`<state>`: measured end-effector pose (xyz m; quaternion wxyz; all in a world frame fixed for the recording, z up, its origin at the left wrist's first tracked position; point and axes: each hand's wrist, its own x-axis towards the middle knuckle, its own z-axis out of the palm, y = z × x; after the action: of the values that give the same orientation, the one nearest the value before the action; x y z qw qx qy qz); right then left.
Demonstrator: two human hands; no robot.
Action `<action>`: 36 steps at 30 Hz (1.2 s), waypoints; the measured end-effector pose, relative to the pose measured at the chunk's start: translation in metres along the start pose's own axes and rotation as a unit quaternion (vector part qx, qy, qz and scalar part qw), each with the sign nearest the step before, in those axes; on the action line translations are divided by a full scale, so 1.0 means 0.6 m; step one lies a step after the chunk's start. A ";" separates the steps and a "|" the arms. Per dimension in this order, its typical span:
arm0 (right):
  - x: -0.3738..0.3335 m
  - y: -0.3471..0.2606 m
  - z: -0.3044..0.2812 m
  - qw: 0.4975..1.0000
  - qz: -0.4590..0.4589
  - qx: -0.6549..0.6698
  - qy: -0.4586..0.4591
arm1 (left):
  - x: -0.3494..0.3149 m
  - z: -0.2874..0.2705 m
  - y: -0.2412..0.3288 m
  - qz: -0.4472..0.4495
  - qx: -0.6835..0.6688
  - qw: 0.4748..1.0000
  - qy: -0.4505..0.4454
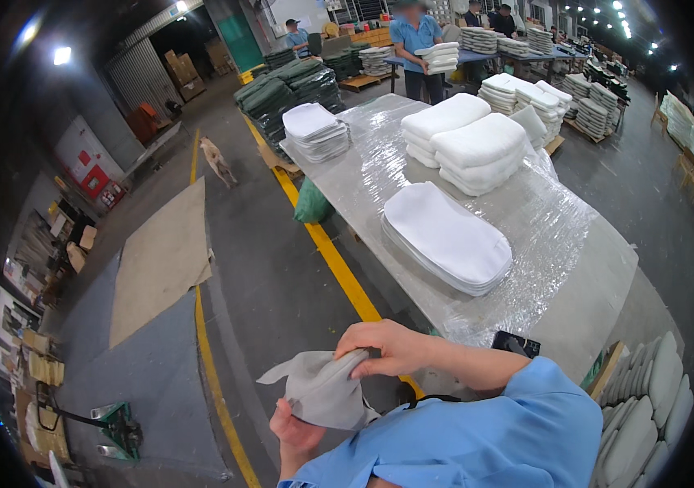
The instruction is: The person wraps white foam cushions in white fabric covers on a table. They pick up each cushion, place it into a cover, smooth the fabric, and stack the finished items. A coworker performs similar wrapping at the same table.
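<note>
In front of my body I hold a light grey fabric piece [322,389], bunched and folded, with one corner sticking out to the left. My right hand [384,346] pinches its upper edge between thumb and fingers. Lower down, my left hand [296,427] grips its lower left side, the thumb showing and the other fingers partly hidden behind the cloth. Close by, on the plastic-covered table [563,305], lies a stack of white rounded pads [449,236]. A black device [516,343] rests at the table's near edge beside my right arm.
Thick white folded pads [477,146] and another white stack [314,130] stand farther along the table. Grey pads [640,415] are stacked at lower right. A pallet jack [115,431] and a dog [217,161] are on the floor at left. A person [416,41] carries white pads beyond the table.
</note>
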<state>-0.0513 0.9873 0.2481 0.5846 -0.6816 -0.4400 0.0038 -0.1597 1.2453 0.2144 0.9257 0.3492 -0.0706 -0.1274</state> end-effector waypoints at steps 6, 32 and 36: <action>0.036 0.071 -0.074 0.998 0.031 -0.039 0.043 | 0.134 -0.082 -0.007 -0.019 -0.111 0.993 -0.015; 0.375 0.308 -0.134 0.807 0.119 0.231 0.530 | 0.761 -0.332 0.180 -0.251 0.347 0.885 -0.184; 0.384 0.334 -0.166 0.735 0.104 0.269 0.614 | 0.860 -0.361 0.151 -0.200 0.392 0.890 -0.118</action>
<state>0.2609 1.0619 0.2367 0.8825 -0.3917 0.1078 -0.2369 0.3990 1.3000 0.1346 0.6534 0.6728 -0.1518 -0.3121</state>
